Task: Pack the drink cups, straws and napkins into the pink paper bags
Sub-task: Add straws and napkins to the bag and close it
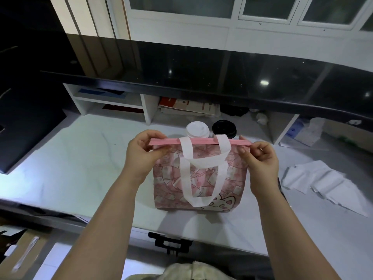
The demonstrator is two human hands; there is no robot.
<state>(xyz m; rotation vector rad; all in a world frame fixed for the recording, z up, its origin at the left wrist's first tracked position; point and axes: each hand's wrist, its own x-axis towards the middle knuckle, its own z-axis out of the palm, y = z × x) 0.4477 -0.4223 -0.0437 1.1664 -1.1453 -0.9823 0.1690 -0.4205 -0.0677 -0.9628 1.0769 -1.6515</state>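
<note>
- At the near left, below the worktop edge, a long thin paper-wrapped item [25,254], judged to be a straw, was seen lying on brown cardboard [40,242].
- A pink paper bag printed with banknotes and a cartoon cat [232,178] was held up on the white marble-patterned worktop [80,168], with its base resting near the front edge.
- Its two white strap handles [185,178] were draped down over the near face.
- The left end of the bag's plain pink top rim was pinched by the left hand [141,150], fingers curled round it.
- The right end of the same rim was pinched likewise by the right hand [260,158].
- The rim was seen pressed flat, so the mouth appeared closed; whether anything lay inside could not be told.
- To the right of the bag, a loose heap of white paper napkins [314,178] was spread on the worktop, apart from the bag.
- Just behind the bag, two drink cups were standing side by side: a cup with a white plastic lid [196,129] on the left and a cup with a black plastic lid [224,128] on the right.
- The step in hand was judged to be the opening of the bag, with packing not yet begun.
- For the next move, the two rim layers would need to be drawn apart and the bag left standing, so that a cup could be lowered in upright.
- Farther back, white shelf compartments [113,102] were set beneath a glossy black counter [201,67].
</note>
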